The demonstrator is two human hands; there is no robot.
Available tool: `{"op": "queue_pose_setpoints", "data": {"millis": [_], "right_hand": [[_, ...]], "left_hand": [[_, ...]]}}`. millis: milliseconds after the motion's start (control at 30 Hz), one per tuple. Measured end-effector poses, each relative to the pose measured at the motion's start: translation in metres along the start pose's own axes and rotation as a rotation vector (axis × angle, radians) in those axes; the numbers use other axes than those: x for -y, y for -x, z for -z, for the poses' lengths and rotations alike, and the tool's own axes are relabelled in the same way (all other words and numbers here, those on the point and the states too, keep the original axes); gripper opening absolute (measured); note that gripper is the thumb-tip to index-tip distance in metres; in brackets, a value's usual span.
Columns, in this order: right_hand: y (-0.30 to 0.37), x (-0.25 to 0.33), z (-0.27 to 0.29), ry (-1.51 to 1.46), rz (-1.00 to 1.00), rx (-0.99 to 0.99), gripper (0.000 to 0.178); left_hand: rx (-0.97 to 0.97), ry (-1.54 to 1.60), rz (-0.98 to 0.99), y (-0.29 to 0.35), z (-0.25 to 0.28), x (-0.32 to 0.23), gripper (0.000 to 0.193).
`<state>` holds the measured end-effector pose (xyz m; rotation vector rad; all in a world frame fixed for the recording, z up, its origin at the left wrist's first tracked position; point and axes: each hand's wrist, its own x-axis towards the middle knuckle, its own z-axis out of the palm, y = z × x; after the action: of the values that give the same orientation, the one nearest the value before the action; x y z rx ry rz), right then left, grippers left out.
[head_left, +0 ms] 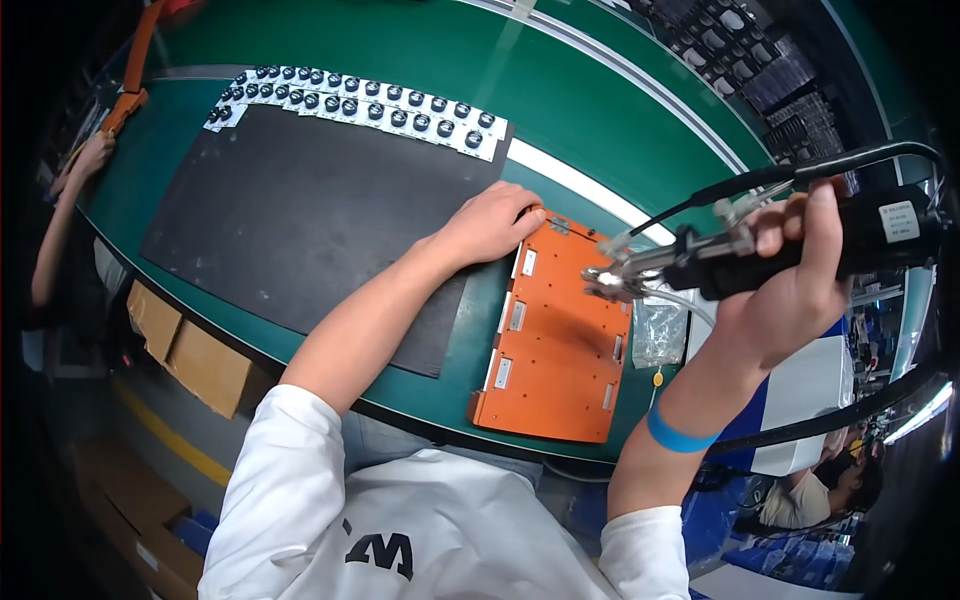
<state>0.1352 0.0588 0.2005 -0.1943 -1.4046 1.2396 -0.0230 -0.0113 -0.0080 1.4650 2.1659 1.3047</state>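
My right hand [790,290] is wrapped round a black power screwdriver [740,262], held sideways in the air. Its metal nose, with a hose and cable attached, points left over an orange plate-like fixture [565,330]. The tip looks raised above the fixture, though the exact gap is hard to judge. Metal inserts line both long sides of the fixture, and small holes dot its face. At its far left corner my left hand [492,222] grips the edge with bent fingers, the thumb along the near side. A blue band circles my right wrist.
A black mat [320,200] lies left of the fixture, with rows of small white boards bearing black round parts [372,100] along its far edge. A clear plastic bag [660,335] is right of the fixture. Another person's hand [95,152] is at far left, near another orange piece [125,108].
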Motion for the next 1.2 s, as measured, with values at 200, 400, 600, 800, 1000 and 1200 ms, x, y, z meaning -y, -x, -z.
{"op": "queue_pose_setpoints", "data": {"millis": [200, 400, 600, 800, 1000, 1200], "right_hand": [[0.045, -0.014, -0.018, -0.019, -0.098, 0.035, 0.029], [0.051, -0.035, -0.017, 0.057, -0.100, 0.042, 0.031], [0.050, -0.034, -0.017, 0.051, -0.124, 0.051, 0.032], [0.052, -0.035, -0.015, 0.036, -0.155, 0.056, 0.032], [0.050, -0.037, -0.016, 0.052, -0.158, 0.062, 0.017], [0.054, -0.034, -0.020, 0.038, -0.151, 0.120, 0.016]], "left_hand": [[-0.005, 0.006, -0.025, -0.001, -0.001, 0.001, 0.031], [-0.015, 0.006, -0.019, -0.002, -0.003, 0.002, 0.029], [-0.021, 0.002, -0.028, -0.002, -0.003, 0.003, 0.028], [-0.030, 0.003, -0.030, -0.001, -0.002, 0.003, 0.029], [-0.037, 0.001, -0.041, 0.000, -0.003, 0.003, 0.027], [0.031, -0.029, -0.012, 0.000, 0.002, -0.003, 0.033]]}}
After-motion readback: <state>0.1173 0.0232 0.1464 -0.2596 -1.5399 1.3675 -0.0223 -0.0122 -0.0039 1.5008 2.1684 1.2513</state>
